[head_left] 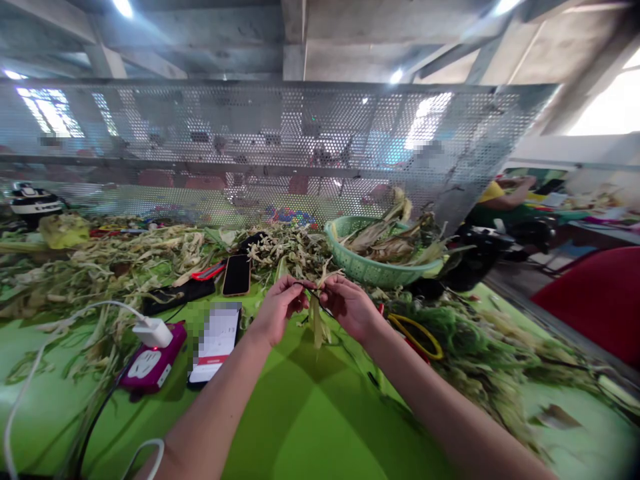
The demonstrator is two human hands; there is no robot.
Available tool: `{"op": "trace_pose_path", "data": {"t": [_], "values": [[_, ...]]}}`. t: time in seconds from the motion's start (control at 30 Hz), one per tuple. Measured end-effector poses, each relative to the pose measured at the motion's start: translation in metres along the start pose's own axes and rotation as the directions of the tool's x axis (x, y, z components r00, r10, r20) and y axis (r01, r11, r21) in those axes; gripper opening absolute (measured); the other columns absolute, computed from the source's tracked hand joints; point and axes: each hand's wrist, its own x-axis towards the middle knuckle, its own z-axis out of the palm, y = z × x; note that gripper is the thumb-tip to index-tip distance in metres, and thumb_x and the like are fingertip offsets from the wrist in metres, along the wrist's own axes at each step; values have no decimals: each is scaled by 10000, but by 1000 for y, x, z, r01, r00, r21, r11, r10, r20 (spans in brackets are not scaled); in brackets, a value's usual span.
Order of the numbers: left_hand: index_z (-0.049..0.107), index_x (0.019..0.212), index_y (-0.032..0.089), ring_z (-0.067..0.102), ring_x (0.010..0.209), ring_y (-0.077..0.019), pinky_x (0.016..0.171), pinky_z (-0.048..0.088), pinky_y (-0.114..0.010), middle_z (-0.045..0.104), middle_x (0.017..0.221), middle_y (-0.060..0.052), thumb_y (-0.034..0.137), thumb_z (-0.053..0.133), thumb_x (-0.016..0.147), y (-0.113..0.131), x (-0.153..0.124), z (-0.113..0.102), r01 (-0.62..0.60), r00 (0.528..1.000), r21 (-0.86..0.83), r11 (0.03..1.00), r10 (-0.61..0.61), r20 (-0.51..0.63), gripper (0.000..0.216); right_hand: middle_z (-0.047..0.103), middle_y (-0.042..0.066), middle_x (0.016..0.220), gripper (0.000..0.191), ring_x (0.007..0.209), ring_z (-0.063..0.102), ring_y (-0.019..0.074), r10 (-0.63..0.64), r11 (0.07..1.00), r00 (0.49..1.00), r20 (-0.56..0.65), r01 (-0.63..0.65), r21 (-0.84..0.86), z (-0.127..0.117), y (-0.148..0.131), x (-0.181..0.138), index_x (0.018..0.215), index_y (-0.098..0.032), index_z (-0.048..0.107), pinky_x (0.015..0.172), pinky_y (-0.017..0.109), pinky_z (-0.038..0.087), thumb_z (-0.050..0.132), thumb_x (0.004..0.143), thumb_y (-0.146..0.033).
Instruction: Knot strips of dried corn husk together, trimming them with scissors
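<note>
Over the near middle of the green table (285,420), my left hand (279,308) and my right hand (351,310) face each other, a short gap apart. A thin dark strand (311,291), like a cord or wire, spans the gap, and the left fingers pinch one end of it. My right fingers are closed on a pale corn husk (318,325), which hangs down between the hands; the strand crosses it. Whether the strand is wound around the husk, I cannot tell. Husk ends poke up above the right fingertips.
A green basket (383,270) of dry husks stands behind my right hand. Husk strips (150,257) cover the left side. Nearby lie a dark phone (237,275), a lit phone (216,343), a red cutter (209,271) and a purple power strip (154,360). Green fibres (465,340) lie right.
</note>
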Motion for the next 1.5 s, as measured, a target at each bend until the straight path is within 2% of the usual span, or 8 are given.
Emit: {"op": "trace_pose_path", "data": {"t": [0.13,0.3,0.6,0.97,1.17,1.3,1.4,1.5], "values": [[478,730,177,542,593,-77,586,408,-224,657,889,-26,287,661,740,3,-2,3,12,999,-26,1000,-11,39,213,626,-27,677,121,519,556,71,8,1000,1000,5,-8,-10,1,-1,0,678,-180,580,540,198,443,700,674,-192],[465,742,185,555,624,-100,648,441,-268,639,880,-19,330,618,770,7,-2,4,-38,998,130,991,31,57,213,613,-19,657,119,539,569,101,-3,999,1000,-16,2,-51,2,1,0,669,-184,566,574,238,446,684,657,-186],[452,722,180,434,521,-64,518,351,-212,555,725,20,244,540,809,6,4,3,-145,988,330,933,156,-8,139,558,-38,585,152,509,520,97,-49,993,998,-40,45,-108,9,4,1,641,-184,541,540,238,392,692,625,-203],[555,815,174,572,688,-119,701,456,-259,628,820,-18,338,616,794,9,4,-6,-176,984,475,862,140,109,176,652,4,695,221,448,451,70,-25,978,989,-148,-6,-210,-7,14,5,650,-172,566,454,228,347,742,568,-277],[576,762,194,560,702,-146,695,421,-259,610,718,0,271,664,744,8,4,-7,-255,959,756,602,259,117,119,647,12,653,163,409,399,58,-21,951,987,-161,-30,-307,-7,11,3,688,-159,613,399,213,278,706,601,-260],[565,764,208,550,659,-141,660,390,-254,616,704,7,217,648,755,11,0,-3,-279,935,849,448,327,135,84,623,5,633,160,413,399,56,-43,927,989,-138,-12,-375,-1,8,-1,668,-155,615,396,210,273,707,607,-270],[564,739,205,545,633,-139,624,372,-250,621,689,5,214,660,751,12,-1,-2,-272,934,887,374,326,149,97,583,-18,611,178,426,397,54,-76,907,991,-115,21,-421,3,6,-3,672,-154,621,409,206,279,717,621,-294],[586,741,204,559,639,-147,631,379,-256,637,694,-2,197,658,750,11,-1,-2,-275,938,891,362,303,166,73,527,-43,573,202,438,396,58,-114,885,989,-96,57,-462,6,6,-3,666,-158,611,426,207,294,731,631,-316]]}}
